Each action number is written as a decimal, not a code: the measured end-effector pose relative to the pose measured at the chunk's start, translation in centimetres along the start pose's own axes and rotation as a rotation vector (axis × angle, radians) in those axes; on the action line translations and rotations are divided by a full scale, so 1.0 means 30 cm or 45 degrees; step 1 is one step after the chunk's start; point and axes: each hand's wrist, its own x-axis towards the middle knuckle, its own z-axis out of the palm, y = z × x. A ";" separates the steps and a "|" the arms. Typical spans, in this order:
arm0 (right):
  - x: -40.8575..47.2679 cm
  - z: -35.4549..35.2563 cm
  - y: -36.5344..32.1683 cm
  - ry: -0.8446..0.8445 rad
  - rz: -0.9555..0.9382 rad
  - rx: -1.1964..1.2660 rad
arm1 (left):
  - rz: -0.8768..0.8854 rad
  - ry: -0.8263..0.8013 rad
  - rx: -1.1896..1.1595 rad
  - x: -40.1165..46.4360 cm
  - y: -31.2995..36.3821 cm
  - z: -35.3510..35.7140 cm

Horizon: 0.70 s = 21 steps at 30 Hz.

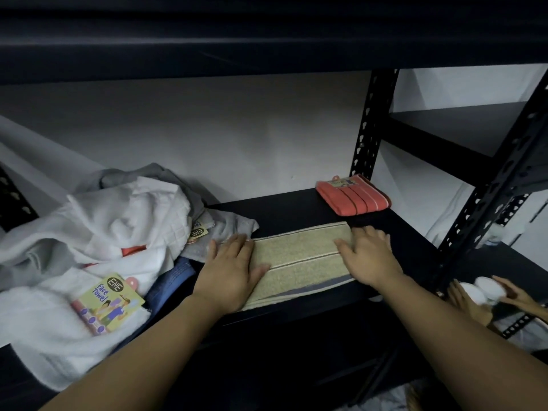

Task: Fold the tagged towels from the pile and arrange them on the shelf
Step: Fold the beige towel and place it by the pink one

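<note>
A beige striped towel (299, 259) lies folded into a long strip on the black shelf (290, 209). My left hand (229, 268) rests flat on its left end and my right hand (369, 256) lies flat on its right end, fingers spread. A folded coral towel (353, 197) with a tag sits at the back right of the shelf. On the left is a loose pile of white and grey towels (98, 232). A "Face Towel" tag (108, 304) lies on the white towel at the front of the pile.
A blue towel (169, 283) pokes out under the pile beside my left wrist. A black perforated upright (370, 123) stands behind the coral towel, another at the right front. Another person's hands (486, 295) hold a white object on the neighbouring shelf at right.
</note>
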 end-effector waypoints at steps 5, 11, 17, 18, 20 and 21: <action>-0.009 -0.010 -0.026 0.086 0.034 -0.149 | 0.254 -0.003 -0.027 0.028 -0.002 -0.013; 0.004 -0.055 -0.011 0.059 -0.042 0.130 | 0.548 -0.150 -0.255 0.055 0.051 -0.038; 0.009 -0.232 0.036 0.137 -0.085 0.573 | 0.609 -0.259 -0.280 0.115 0.157 -0.034; 0.008 -0.262 0.040 0.135 -0.142 0.637 | 0.626 -0.265 -0.249 0.129 0.180 -0.035; 0.009 -0.315 0.051 0.106 -0.242 0.698 | 0.658 -0.266 -0.154 0.161 0.232 -0.033; 0.013 -0.334 0.055 0.105 -0.283 0.697 | 0.668 -0.268 -0.119 0.174 0.257 -0.034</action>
